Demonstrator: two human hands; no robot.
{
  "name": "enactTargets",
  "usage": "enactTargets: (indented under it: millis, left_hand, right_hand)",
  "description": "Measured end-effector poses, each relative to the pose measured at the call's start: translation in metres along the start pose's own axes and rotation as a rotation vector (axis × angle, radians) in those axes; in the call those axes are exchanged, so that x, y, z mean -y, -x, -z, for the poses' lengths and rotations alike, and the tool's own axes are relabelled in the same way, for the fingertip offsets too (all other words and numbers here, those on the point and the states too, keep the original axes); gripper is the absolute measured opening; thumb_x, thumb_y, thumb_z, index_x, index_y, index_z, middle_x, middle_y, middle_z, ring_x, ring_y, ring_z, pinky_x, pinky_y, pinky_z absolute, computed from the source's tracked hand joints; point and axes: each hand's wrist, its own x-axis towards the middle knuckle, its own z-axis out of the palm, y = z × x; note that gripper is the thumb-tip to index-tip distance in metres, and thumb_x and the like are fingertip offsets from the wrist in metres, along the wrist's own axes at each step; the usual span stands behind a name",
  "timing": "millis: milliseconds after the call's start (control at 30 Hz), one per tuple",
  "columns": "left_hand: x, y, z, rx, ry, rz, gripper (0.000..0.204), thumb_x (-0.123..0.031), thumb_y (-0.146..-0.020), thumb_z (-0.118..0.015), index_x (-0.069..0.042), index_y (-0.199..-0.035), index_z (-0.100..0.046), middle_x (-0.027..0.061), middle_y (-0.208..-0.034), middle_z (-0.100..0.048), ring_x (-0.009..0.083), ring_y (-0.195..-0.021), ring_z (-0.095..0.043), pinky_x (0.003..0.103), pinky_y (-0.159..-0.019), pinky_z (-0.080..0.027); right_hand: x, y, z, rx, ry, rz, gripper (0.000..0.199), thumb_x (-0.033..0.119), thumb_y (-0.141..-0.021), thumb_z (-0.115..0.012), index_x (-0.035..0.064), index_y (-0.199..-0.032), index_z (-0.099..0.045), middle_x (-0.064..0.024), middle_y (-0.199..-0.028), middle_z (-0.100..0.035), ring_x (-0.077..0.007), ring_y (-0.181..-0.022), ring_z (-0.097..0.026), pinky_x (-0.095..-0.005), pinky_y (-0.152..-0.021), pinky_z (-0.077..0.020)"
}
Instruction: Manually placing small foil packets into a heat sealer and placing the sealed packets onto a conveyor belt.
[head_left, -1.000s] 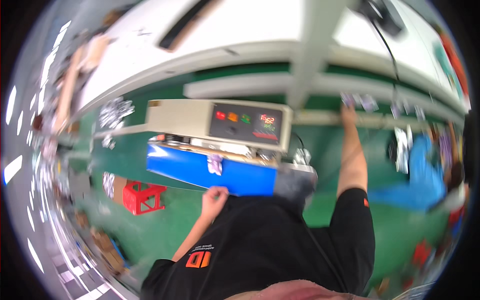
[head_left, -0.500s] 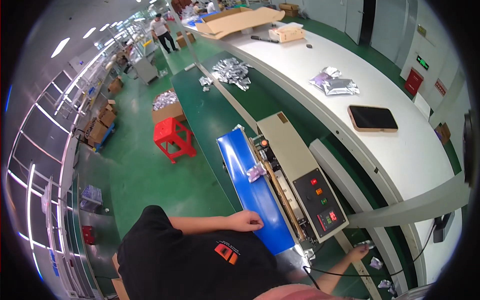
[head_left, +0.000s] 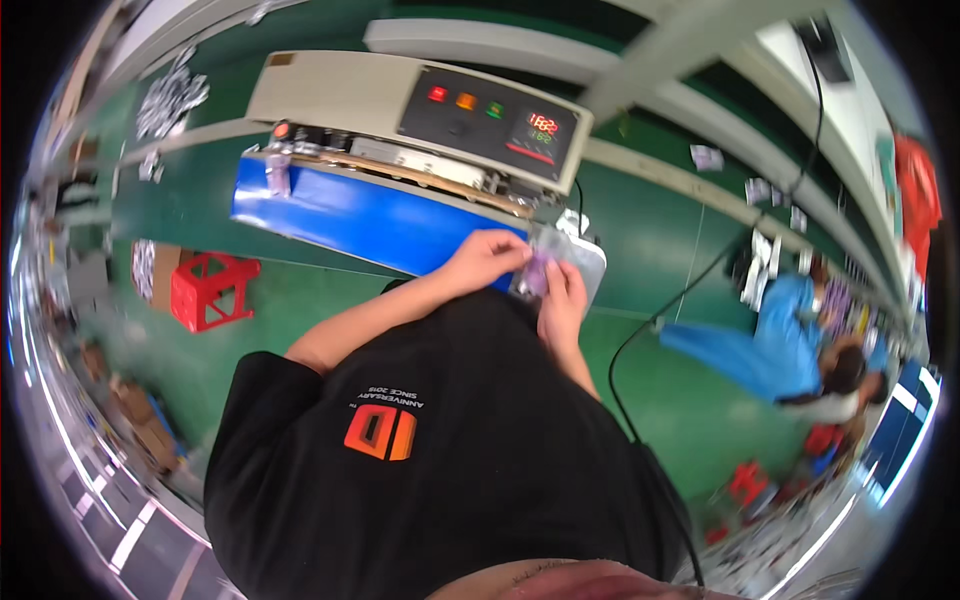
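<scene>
A beige sealing machine (head_left: 400,100) with a dark control panel and lit indicator lamps stands over a blue conveyor belt (head_left: 370,220). At the belt's right end, by a grey metal plate (head_left: 590,265), both hands meet. My left hand (head_left: 485,258) and my right hand (head_left: 562,295) together pinch a small clear pouch (head_left: 538,272) with purple contents. My black T-shirt fills the lower part of the view.
A red plastic stool (head_left: 205,290) stands on the green floor at the left. A black cable (head_left: 690,290) runs down the floor at the right. A person in blue (head_left: 770,345) crouches at the far right. Small silver packets (head_left: 170,100) lie on the bench top left.
The view has swung round sharply. My right hand has come up from low beside the machine to join my left hand at the belt's end, and both now hold the pouch.
</scene>
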Motion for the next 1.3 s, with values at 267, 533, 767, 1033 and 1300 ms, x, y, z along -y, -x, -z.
enactTargets:
  millis: [267,533,767,1033,1300]
  left_hand:
    - [0.0,-0.009,0.002,-0.127,0.024,0.099,0.017,-0.014,-0.092,-0.063,0.001,-0.099,-0.066,0.0038,-0.089,-0.067,0.0088,-0.077,-0.06,0.024,-0.072,-0.05]
    - [0.002,-0.016,0.007,-0.208,0.088,0.109,0.014,-0.011,-0.089,-0.065,0.002,-0.093,-0.069,0.0045,-0.082,-0.067,0.0089,-0.072,-0.06,0.025,-0.066,-0.049]
    - [0.01,-0.024,0.006,-0.379,0.181,0.101,0.011,-0.007,-0.081,-0.068,0.003,-0.077,-0.069,0.0057,-0.068,-0.065,0.01,-0.058,-0.057,0.024,-0.056,-0.046]
    - [0.005,-0.024,0.014,-0.38,0.2,0.158,0.01,-0.009,-0.083,-0.066,-0.001,-0.078,-0.066,0.0027,-0.072,-0.063,0.0094,-0.061,-0.058,0.024,-0.057,-0.045]
    - [-0.005,-0.008,0.05,-0.5,0.201,0.112,0.01,-0.01,-0.085,-0.066,0.0,-0.083,-0.067,0.0032,-0.074,-0.063,0.0098,-0.063,-0.059,0.023,-0.058,-0.046]
  right_hand:
    - [0.003,-0.007,-0.01,0.094,-0.087,-0.123,0.011,0.007,-0.092,-0.061,0.0001,-0.101,-0.06,-0.0031,-0.09,-0.064,-0.007,-0.079,-0.059,-0.0213,-0.071,-0.0475]
    - [0.002,-0.024,-0.02,0.045,-0.08,-0.107,0.005,0.006,-0.092,-0.059,0.0012,-0.09,-0.06,-0.0003,-0.08,-0.062,-0.0049,-0.069,-0.055,-0.0202,-0.062,-0.0434]
    - [-0.016,-0.033,-0.032,-0.11,0.073,0.092,0.011,0.007,-0.087,-0.061,0.0012,-0.078,-0.061,0.0024,-0.067,-0.057,-0.0026,-0.057,-0.046,-0.0202,-0.05,-0.0354]
    - [-0.018,-0.039,-0.038,-0.107,0.016,0.022,0.012,0.006,-0.086,-0.063,-0.0001,-0.076,-0.061,0.0015,-0.066,-0.057,-0.0037,-0.057,-0.047,-0.0206,-0.05,-0.0363]
    - [-0.022,-0.045,-0.069,0.061,-0.012,-0.096,0.016,0.012,-0.087,-0.065,-0.0027,-0.081,-0.064,-0.0025,-0.07,-0.062,-0.0074,-0.061,-0.055,-0.0211,-0.055,-0.0433]
